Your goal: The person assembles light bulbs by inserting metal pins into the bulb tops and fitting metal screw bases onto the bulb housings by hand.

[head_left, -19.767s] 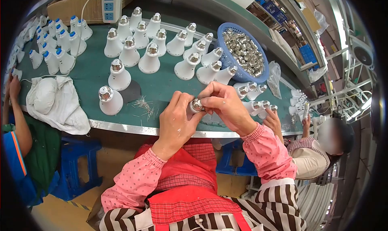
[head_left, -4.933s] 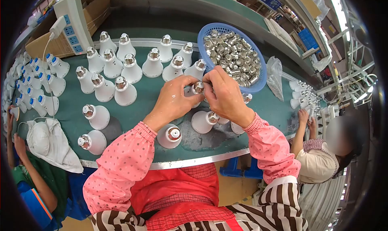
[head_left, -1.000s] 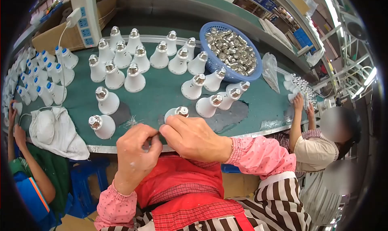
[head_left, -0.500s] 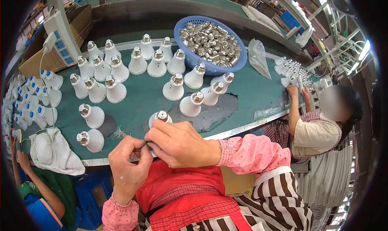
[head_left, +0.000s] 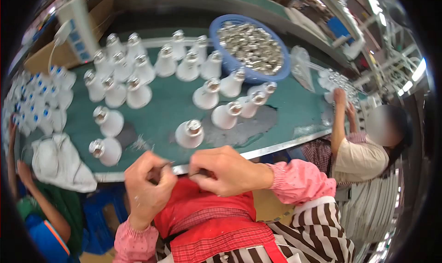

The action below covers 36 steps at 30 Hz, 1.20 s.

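My left hand [head_left: 149, 184] is closed in a pinch above the table's front edge, its thumb against its fingers. A tiny dark tip pokes out at its fingertips, too blurred to name. To its right, my right hand [head_left: 228, 171] is also closed, with thumb and fingers pressed together; whatever they hold is hidden. A small gap separates the two hands. Just beyond them a white light bulb [head_left: 189, 136] stands with its metal screw cap upward. Another bulb [head_left: 108, 151] leans on the table left of my left hand, near a little heap of thin pins or wires [head_left: 142, 144].
More capped bulbs [head_left: 138, 95] stand in groups across the green table. A blue basket [head_left: 216, 51] full of metal caps is at the back, beside a plastic bag [head_left: 301, 67]. A white cloth [head_left: 69, 164] lies at left, near blue-tipped bulbs [head_left: 34, 102]. Co-workers sit on both sides.
My hands have come apart, the right one moving right and the left staying near its place. The nearest bulb is now uncovered. The whole view has shifted slightly and is blurred.
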Motion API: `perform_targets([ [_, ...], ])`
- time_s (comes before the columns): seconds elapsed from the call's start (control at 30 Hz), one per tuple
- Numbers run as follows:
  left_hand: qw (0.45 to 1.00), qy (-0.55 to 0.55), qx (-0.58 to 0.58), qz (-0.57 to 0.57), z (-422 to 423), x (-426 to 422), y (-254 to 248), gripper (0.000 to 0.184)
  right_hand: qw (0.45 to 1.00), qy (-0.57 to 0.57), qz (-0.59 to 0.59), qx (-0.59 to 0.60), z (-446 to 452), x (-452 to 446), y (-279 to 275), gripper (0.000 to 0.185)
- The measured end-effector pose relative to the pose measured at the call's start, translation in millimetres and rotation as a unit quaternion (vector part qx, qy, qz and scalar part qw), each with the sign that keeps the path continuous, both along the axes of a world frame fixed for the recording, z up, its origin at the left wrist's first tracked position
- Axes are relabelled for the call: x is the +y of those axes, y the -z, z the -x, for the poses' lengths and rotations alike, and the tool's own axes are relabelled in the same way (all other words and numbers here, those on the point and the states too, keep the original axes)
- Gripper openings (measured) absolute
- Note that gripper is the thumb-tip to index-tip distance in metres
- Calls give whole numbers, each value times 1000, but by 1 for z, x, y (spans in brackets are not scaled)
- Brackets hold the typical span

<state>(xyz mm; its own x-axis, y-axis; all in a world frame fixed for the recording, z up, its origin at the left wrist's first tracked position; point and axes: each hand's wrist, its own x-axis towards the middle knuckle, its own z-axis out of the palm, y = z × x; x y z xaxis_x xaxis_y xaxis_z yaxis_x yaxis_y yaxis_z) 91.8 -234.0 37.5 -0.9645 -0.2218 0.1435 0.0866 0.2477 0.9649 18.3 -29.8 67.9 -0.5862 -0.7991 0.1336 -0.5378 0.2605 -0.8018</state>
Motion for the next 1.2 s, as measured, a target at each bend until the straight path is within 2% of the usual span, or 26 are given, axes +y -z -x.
perform_targets([
  [0.1,999,21,25,23,0,5,1,10,994,97,42,32,-6,-4,-3,15],
  [0.17,999,31,15,-25,-3,12,6,9,990,119,67,42,-4,-6,-7,17],
  [0.37,999,25,12,-44,-6,17,4,9,989,86,69,97,-4,-9,8,17],
  [0.6,977,39,-39,-206,-9,17,9,8,985,88,73,127,-8,-14,12,20],
  [0.7,971,40,-41,-234,-9,19,10,7,971,64,53,222,-6,-16,13,23],
  [0.8,978,22,-30,-207,-9,21,15,7,907,9,-8,420,1,-19,10,24],
  [0.9,981,14,-24,-193,-6,21,14,5,906,-20,-28,422,5,-22,-3,24],
  [1.0,969,44,-49,-240,-6,8,5,3,971,46,34,234,6,-20,-19,23],
  [1.1,949,108,-80,-285,-3,-3,2,8,989,90,110,39,10,-15,-8,21],
  [1.2,933,162,-89,-307,3,-6,2,13,987,87,133,-13,11,-14,4,18],
])
